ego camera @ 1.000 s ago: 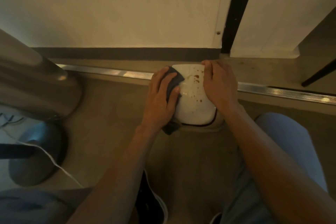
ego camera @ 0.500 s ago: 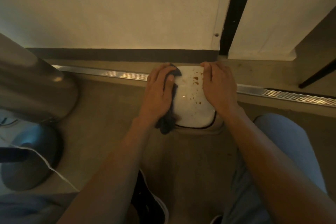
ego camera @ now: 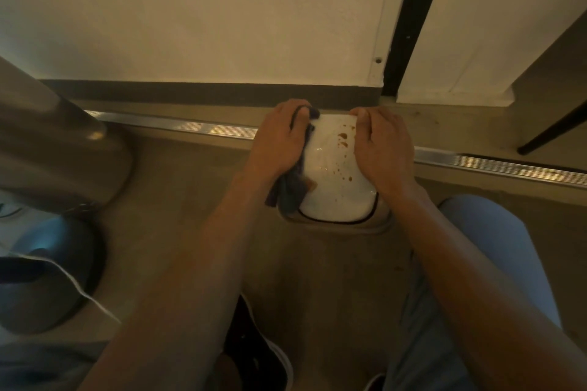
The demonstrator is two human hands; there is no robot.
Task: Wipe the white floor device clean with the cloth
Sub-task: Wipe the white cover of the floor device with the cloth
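Note:
The white floor device (ego camera: pixel 333 194), rounded and glossy with a thin black rim, stands on the floor against the metal door track. Brown spots dot its top near the right side. My left hand (ego camera: pixel 279 143) presses a dark blue cloth (ego camera: pixel 290 190) against the device's left edge, fingers curled over its far corner; the cloth hangs out below my palm. My right hand (ego camera: pixel 381 149) lies flat on the device's right side, holding it steady, with the fingertips at the far edge.
A metal floor track (ego camera: pixel 495 165) runs left to right behind the device, below a white wall with a dark skirting. A large grey appliance (ego camera: pixel 54 152) with a round base and a white cord stands at the left. My knee (ego camera: pixel 489 251) is at the right, a dark shoe below.
My left hand has slid with the cloth from the middle of the device's left side up to its far left corner. The right hand has stayed in place.

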